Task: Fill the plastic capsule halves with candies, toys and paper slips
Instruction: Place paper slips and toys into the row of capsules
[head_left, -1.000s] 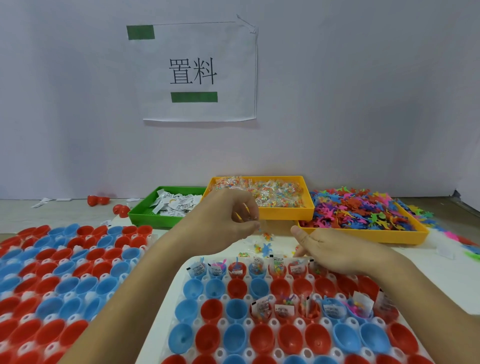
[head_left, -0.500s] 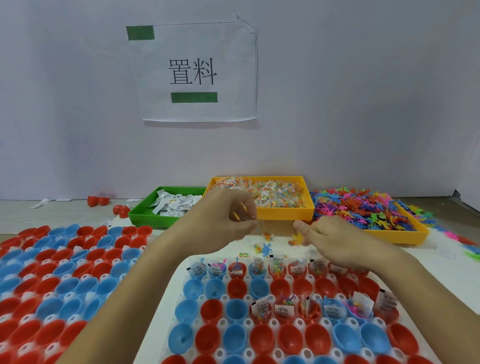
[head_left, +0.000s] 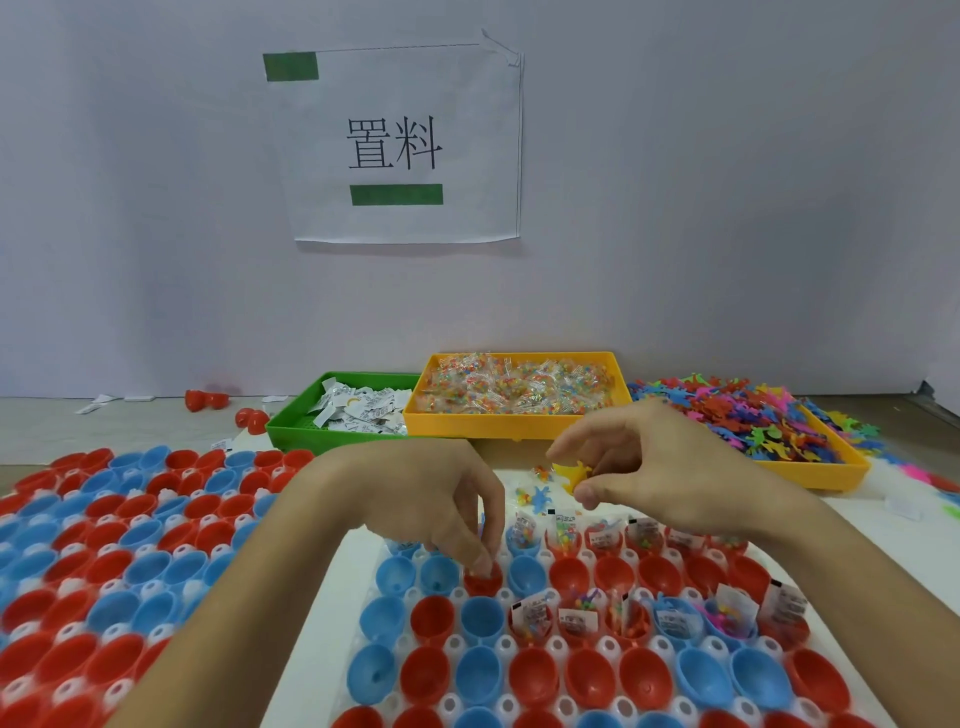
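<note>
A white tray in front of me holds red and blue capsule halves; several in its far rows have candy packets, toys and paper slips in them. My left hand reaches down, fingertips pinched inside a red capsule half in the second row, apparently on a clear candy packet that barely shows. Above the tray's far edge, my right hand pinches a yellow toy between thumb and fingers.
At the back stand a green bin of paper slips, a yellow bin of candy packets and a yellow bin heaped with coloured toys. Loose toys lie by the tray. A second tray of capsule halves fills the left.
My left hand dropped from near the candy bin down into the red capsule half. My right hand rose off the tray and now pinches a yellow toy.
</note>
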